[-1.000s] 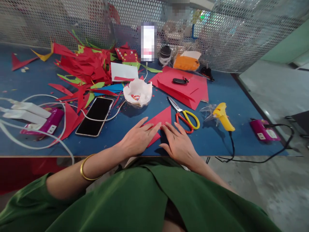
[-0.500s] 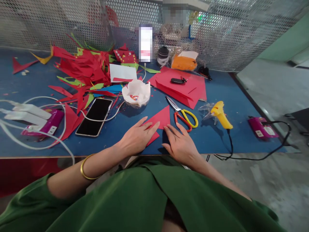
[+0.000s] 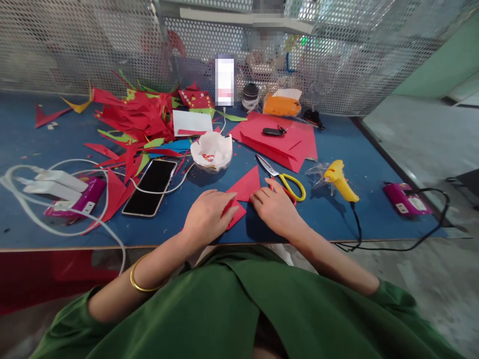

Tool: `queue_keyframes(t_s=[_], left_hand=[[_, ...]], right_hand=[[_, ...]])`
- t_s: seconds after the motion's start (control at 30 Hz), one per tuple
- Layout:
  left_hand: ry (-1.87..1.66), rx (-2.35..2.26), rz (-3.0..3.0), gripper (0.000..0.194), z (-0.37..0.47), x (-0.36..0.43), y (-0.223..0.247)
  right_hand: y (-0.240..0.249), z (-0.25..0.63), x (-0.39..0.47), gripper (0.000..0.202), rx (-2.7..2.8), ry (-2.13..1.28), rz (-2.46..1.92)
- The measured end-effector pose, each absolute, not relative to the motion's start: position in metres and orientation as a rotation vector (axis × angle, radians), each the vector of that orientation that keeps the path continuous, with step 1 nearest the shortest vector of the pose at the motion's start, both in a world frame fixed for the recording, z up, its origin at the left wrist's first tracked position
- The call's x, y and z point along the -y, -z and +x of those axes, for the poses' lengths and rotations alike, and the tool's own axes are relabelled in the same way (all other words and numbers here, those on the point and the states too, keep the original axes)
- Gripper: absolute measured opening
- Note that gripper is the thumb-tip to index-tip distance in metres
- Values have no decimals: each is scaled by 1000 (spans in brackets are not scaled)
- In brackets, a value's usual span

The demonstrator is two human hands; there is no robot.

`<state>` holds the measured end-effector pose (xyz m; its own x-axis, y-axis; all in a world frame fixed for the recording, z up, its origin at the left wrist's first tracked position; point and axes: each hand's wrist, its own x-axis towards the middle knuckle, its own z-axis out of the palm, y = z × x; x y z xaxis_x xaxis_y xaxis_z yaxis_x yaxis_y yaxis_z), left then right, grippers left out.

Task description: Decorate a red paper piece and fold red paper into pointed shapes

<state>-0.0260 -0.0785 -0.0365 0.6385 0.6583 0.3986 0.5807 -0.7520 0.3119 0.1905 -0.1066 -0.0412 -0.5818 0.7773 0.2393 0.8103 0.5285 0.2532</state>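
Observation:
A folded piece of red paper (image 3: pixel 247 185) lies on the blue table near its front edge, one pointed corner facing away from me. My left hand (image 3: pixel 208 215) is closed over its left side, with red paper showing between thumb and forefinger. At the right edge of the same paper, my right hand (image 3: pixel 276 205) has its fingers bent inward, the fingertips against the paper and the thumb hidden. Scissors (image 3: pixel 286 182) with one yellow and one red handle lie just beyond my right hand, which partly covers the red handle.
A phone (image 3: pixel 150 187), a paper-lined bowl (image 3: pixel 211 155) and red paper sheets (image 3: pixel 299 137) lie around. Red and green scraps (image 3: pixel 134 117) are heaped at back left. A yellow glue gun (image 3: pixel 341 180) and purple power strip (image 3: pixel 406 199) stand right; white cables (image 3: pixel 107 199) cross the left.
My left hand's fingers have gone from stretched flat on the paper to curled around its left side. The right hand's fingers have bent in closer to the paper's edge. The view has shifted slightly.

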Motion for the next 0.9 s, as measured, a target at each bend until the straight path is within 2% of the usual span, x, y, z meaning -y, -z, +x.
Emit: queue_keyframes(t_s=[0.13,0.27,0.4,0.57,0.8,0.9], left_hand=[[-696,-1064,2772,37,-28,89,40],[-665,-1098,2815,49,-28,97,45],[-684,-1111,2840,41,-26,101,46],[-869,-1067,2943,27,-26,100,38],[-1336,-1043,2965,28,-32,80,13],[-1455,-1042,2915,25,-30,69,8]], right_hand=[[36,191,104,23,2690,485,-1362],[35,185,102,27,2738,536,-1381],[41,177,105,26,2652,598,-1469],[40,177,105,20,2368,581,-1529],[24,183,92,12,2035,432,-1328],[15,189,92,9,1925,490,-1241]])
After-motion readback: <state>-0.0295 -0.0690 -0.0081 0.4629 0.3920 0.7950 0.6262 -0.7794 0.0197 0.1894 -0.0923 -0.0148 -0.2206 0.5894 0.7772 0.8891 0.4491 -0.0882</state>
